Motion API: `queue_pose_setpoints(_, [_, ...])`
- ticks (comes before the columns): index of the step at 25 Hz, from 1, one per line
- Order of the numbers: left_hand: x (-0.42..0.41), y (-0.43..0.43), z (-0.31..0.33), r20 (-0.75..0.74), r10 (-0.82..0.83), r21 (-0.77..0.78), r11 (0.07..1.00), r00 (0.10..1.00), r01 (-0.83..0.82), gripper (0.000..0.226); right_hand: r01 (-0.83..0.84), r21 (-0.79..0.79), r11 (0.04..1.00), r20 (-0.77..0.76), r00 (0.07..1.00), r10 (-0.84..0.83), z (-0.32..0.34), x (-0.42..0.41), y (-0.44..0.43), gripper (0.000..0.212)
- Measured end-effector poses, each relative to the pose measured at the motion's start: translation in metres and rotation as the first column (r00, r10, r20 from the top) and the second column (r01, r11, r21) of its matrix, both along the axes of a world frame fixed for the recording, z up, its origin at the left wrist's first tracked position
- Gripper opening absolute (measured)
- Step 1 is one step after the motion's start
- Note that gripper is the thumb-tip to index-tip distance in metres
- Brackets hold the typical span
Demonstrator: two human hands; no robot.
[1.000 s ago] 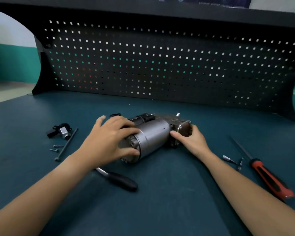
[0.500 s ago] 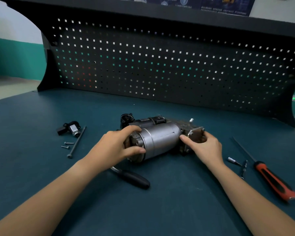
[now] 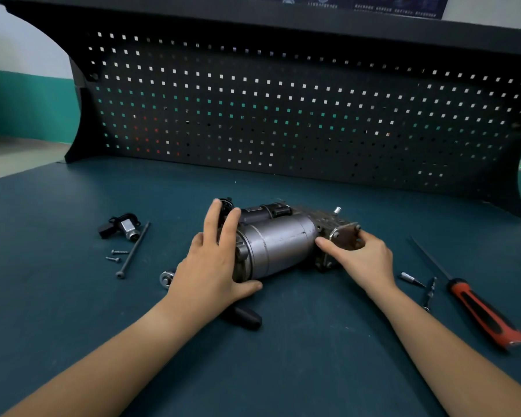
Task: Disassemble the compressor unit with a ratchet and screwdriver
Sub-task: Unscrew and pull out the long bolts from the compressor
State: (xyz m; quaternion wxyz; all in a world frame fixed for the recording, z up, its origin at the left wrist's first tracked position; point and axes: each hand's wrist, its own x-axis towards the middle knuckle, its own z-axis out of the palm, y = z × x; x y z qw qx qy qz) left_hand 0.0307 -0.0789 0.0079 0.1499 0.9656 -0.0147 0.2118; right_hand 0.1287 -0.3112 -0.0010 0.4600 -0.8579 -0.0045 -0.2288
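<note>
Lying sideways mid-bench on dark teal mat (image 3: 313, 356): grey metal cylindrical compressor unit (image 3: 280, 245). Left hand (image 3: 214, 266), fingers straight, presses its near end; right hand (image 3: 364, 260) grips the rusty bracket plate (image 3: 346, 236). Hazard: round body may roll if either hand slips, scattering small loose silver screws (image 3: 116, 255).

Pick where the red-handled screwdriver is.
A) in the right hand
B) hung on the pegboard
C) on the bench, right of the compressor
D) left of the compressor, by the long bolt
C: the screwdriver lies flat on the bench, right of the compressor, with a gap between it and the right hand, which grips the compressor's end plate.
</note>
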Motion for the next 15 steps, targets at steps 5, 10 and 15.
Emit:
queue_pose_setpoints(5, [0.007,0.009,-0.003,-0.049,-0.112,-0.144,0.984,0.992,0.104,0.114,0.002,0.0,1.0,-0.005,1.0,-0.002,-0.001,-0.004,0.0,0.034])
queue_pose_setpoints(10, [0.013,0.013,0.004,0.05,-0.059,0.063,0.996,0.997,0.056,0.1,0.019,0.007,1.0,-0.012,1.0,-0.019,0.001,-0.004,0.001,0.039])
queue_pose_setpoints(15, [0.018,0.011,0.009,0.174,-0.137,0.045,0.99,0.975,0.131,0.095,0.03,-0.022,0.999,-0.006,1.0,-0.03,0.016,-0.006,-0.001,0.034])
